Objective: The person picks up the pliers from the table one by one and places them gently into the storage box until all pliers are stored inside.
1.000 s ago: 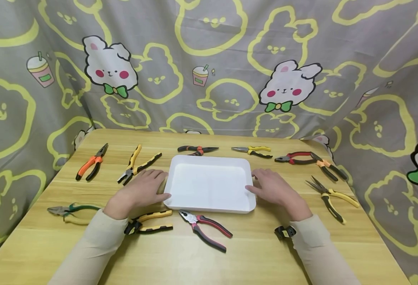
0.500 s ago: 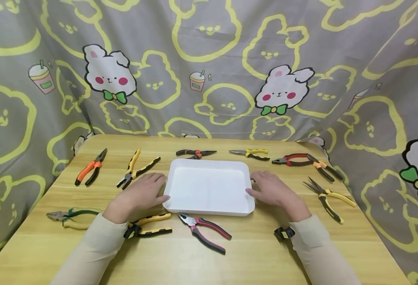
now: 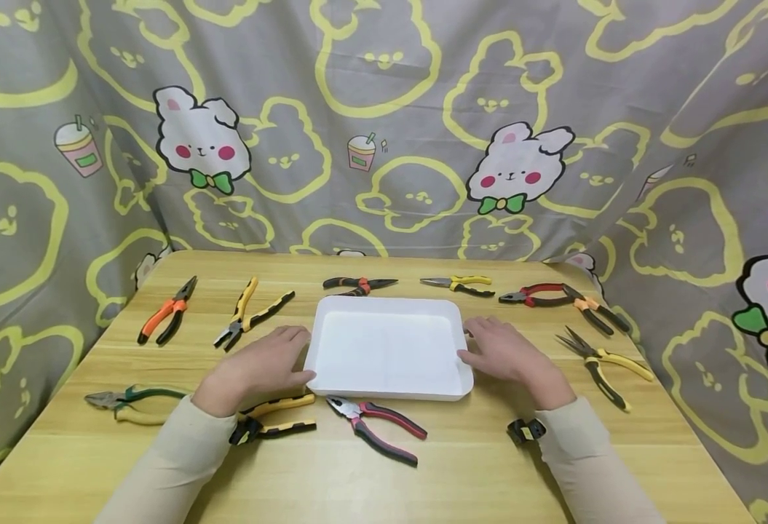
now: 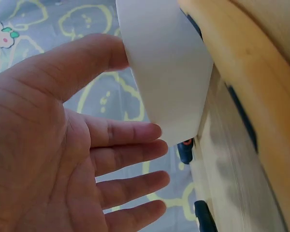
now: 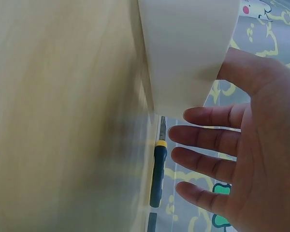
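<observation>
A shallow white tray [image 3: 386, 353] lies on the wooden table between both hands. My left hand [image 3: 259, 364] is at its left side, thumb on the rim; in the left wrist view the fingers [image 4: 130, 154] are extended and the index fingertip is by the tray wall [image 4: 169, 72]. At the opposite side is my right hand [image 3: 504, 353], its thumb on the rim. The right wrist view shows loosely extended fingers [image 5: 208, 137] near the tray's corner. Yellow-black pliers [image 3: 285, 413] lie partly hidden under the left wrist. Red-black pliers [image 3: 377, 429] lie just in front of the tray.
Around the tray lie orange pliers [image 3: 167, 311], yellow-black pliers [image 3: 249, 314], green-yellow pliers [image 3: 137, 404], black-red pliers [image 3: 360, 284], small yellow pliers [image 3: 458, 284], red pliers [image 3: 534, 295], orange-black pliers [image 3: 595, 309] and yellow long-nose pliers [image 3: 603, 364]. A patterned curtain [image 3: 416, 94] surrounds the table [image 3: 469, 473].
The tray and both hands have shifted slightly to the right against the pliers. The head view has tilted a little upward. The pliers stay where they were.
</observation>
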Demonstrator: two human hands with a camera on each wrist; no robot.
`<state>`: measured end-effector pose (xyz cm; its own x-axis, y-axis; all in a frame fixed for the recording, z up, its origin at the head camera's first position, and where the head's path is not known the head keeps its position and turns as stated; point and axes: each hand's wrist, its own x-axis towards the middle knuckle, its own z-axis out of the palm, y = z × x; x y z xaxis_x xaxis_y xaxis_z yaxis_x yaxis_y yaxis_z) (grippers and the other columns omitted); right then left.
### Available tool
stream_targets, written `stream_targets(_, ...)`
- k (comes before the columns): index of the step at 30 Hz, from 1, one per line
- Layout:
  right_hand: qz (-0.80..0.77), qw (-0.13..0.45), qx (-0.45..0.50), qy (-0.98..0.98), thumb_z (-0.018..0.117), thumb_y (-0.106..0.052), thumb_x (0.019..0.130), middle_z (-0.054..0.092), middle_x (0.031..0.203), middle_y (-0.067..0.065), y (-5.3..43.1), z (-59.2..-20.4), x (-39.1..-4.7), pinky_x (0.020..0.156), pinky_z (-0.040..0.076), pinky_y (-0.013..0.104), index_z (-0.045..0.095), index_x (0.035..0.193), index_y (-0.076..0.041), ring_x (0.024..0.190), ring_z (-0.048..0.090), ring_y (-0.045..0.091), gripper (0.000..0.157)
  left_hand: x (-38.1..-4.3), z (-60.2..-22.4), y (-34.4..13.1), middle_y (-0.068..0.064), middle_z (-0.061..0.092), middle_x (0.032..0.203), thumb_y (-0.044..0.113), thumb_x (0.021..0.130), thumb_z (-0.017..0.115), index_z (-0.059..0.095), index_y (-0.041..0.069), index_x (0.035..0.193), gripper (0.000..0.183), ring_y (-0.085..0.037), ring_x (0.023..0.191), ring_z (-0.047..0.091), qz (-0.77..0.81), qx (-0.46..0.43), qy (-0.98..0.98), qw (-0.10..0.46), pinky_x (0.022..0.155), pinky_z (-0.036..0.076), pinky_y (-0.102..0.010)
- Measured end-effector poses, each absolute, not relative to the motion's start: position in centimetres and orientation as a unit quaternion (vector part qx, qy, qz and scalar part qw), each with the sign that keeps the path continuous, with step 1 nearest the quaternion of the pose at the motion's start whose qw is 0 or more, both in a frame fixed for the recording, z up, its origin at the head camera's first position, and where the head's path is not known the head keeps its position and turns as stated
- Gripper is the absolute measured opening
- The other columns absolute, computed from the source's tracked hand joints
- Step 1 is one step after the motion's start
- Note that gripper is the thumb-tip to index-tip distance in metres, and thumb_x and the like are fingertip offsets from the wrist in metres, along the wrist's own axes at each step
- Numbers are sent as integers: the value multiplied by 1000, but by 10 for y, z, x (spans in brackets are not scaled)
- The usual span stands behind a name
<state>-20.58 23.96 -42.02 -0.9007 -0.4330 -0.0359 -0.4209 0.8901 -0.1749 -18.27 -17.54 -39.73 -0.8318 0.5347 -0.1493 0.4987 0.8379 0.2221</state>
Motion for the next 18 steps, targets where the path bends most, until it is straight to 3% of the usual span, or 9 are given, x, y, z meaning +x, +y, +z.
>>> stream_targets(7,-76,37,-220,972,62,-41,93,59,123,17,244,-422,-205,94,40,58,55,126,-3,115,54,40,50,-179,-395,-171,-23,45,141,45,93,63,45,-6,138,71,-40,131,42,69,291,950,94,106,34,-51)
stream_targets(18,-72,30,-224,971,62,-41,93,59,123,17,243,-421,-205,97,40,56,55,125,-3,117,52,40,51,-170,-388,-155,-12,50,139,50,93,60,51,5,138,64,-32,130,45,97,384,918,32,107,36,-47)
